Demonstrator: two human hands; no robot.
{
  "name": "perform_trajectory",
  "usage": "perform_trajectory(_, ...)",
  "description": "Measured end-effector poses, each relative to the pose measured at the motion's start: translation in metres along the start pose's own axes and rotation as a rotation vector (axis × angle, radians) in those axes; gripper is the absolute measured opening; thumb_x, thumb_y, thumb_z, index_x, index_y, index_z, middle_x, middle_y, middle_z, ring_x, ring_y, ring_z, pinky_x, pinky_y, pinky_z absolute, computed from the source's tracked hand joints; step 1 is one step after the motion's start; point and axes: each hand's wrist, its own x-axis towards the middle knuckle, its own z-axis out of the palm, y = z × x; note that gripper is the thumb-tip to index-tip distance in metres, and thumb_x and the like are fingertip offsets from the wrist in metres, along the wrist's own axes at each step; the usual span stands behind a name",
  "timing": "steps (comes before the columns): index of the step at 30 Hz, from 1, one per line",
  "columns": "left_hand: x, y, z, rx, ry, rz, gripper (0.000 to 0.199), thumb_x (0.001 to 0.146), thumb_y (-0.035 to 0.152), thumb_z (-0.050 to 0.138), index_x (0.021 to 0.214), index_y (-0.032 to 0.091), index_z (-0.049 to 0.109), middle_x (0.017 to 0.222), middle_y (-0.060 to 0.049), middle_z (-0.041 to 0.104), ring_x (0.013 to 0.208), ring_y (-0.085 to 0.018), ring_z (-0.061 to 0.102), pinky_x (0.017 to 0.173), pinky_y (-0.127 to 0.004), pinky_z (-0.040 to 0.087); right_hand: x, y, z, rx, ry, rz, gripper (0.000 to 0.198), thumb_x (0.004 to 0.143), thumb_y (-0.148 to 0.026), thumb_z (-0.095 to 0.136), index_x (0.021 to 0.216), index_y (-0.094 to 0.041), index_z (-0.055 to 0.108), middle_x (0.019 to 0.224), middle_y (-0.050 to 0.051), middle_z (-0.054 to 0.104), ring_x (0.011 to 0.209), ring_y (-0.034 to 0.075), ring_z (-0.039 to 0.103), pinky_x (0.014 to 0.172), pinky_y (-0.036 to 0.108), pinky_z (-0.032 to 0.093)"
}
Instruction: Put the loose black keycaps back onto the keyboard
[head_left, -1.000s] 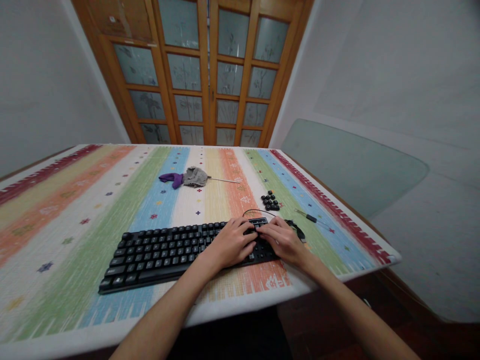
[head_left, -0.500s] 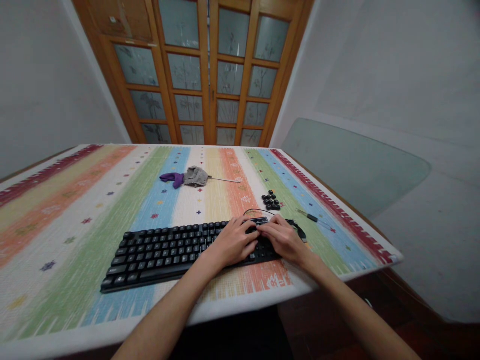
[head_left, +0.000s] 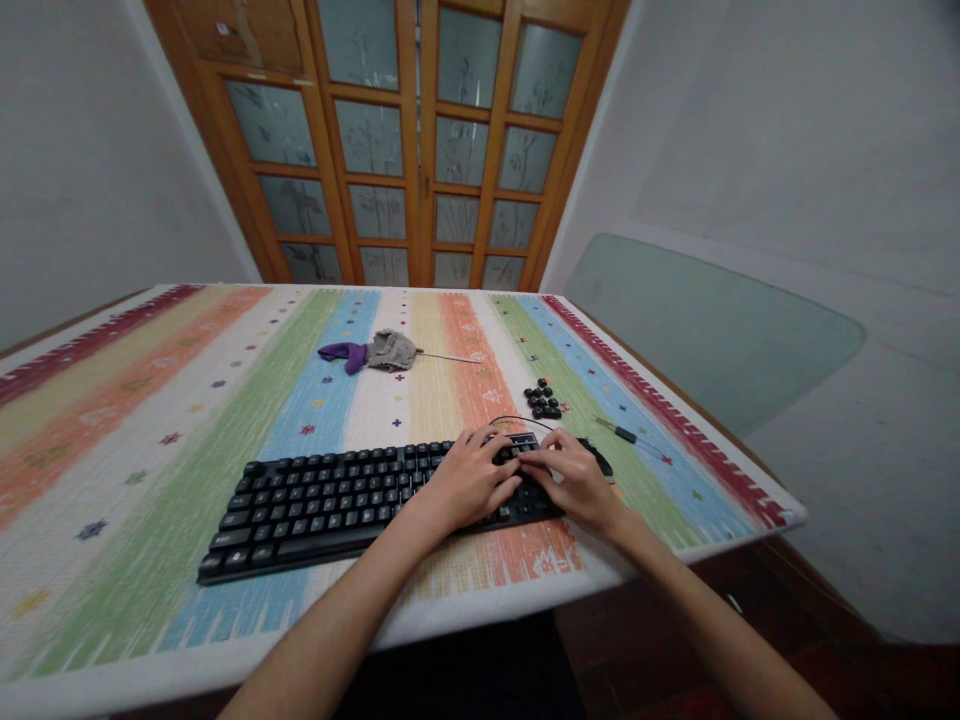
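A black keyboard (head_left: pixel 330 500) lies along the near side of the table. My left hand (head_left: pixel 472 475) rests over its right part, fingers spread and the thumb apart. Beside it, my right hand (head_left: pixel 574 475) is closed in a pinch above the number keys, its thumb and forefinger close to my left fingertips. Whatever sits in that pinch is too small or hidden to make out. Several loose black keycaps (head_left: pixel 544 400) are grouped behind the keyboard. A small tool with a black handle (head_left: pixel 625 434) and thin wire ends lies right of them.
Farther back lie a grey cloth (head_left: pixel 392 350), a purple cloth (head_left: pixel 345 355) and a thin rod (head_left: pixel 450 357). A black cable (head_left: pixel 517 417) curves behind my hands. The striped tablecloth (head_left: pixel 187 480) covers the table, with a wall on the right and glazed wooden doors (head_left: pixel 420 150) beyond.
My right hand's fingers have shifted slightly, opening a small gap under the forefinger. My left hand stays over the same keys, and the view has tilted a little.
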Motion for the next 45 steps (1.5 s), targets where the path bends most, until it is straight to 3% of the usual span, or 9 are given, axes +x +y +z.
perform_trajectory(23,0.002,0.003,0.001,0.077,-0.022,0.019,0.029,0.098,0.038,0.054,0.108,0.017,0.07,0.122,-0.012,0.062,0.127,-0.032,0.048,0.102,-0.049,0.043,0.005,-0.016,-0.008,-0.147,-0.138,-0.052,0.02,0.09,-0.015,0.053,0.097,-0.019,0.072,0.077,0.007,0.057,0.073,0.02,0.057,0.068,0.034,0.052)
perform_trajectory(34,0.002,0.005,0.0,0.105,-0.04,0.02,0.027,0.099,0.035,0.052,0.105,0.016,0.071,0.12,-0.012,0.061,0.125,-0.032,0.049,0.1,-0.047,0.044,0.0,-0.02,-0.006,-0.127,-0.182,0.02,0.019,0.09,-0.014,0.051,0.09,-0.017,0.07,0.087,0.009,0.057,0.068,0.017,0.06,0.066,0.033,0.056)
perform_trajectory(38,0.003,0.005,0.002,0.079,-0.029,0.018,0.027,0.098,0.035,0.053,0.102,0.016,0.072,0.118,-0.012,0.062,0.124,-0.032,0.05,0.101,-0.047,0.045,0.002,-0.021,-0.008,-0.094,-0.166,0.027,0.019,0.09,-0.014,0.053,0.09,-0.016,0.072,0.087,0.01,0.059,0.075,0.019,0.062,0.07,0.033,0.056)
perform_trajectory(42,0.001,0.002,0.001,0.025,-0.013,0.015,0.028,0.097,0.038,0.055,0.106,0.018,0.072,0.121,-0.011,0.062,0.126,-0.031,0.049,0.103,-0.047,0.044,0.012,-0.009,-0.017,-0.031,-0.141,0.018,0.018,0.09,-0.018,0.057,0.097,-0.018,0.074,0.084,0.008,0.064,0.083,0.021,0.063,0.074,0.033,0.055)
perform_trajectory(45,-0.001,0.0,-0.002,0.001,0.001,0.019,0.027,0.097,0.037,0.055,0.107,0.018,0.072,0.12,-0.01,0.063,0.126,-0.03,0.049,0.106,-0.047,0.042,0.025,0.017,-0.027,-0.057,-0.079,0.098,0.021,0.091,-0.022,0.056,0.1,-0.019,0.075,0.086,0.008,0.069,0.086,0.022,0.062,0.078,0.034,0.054)
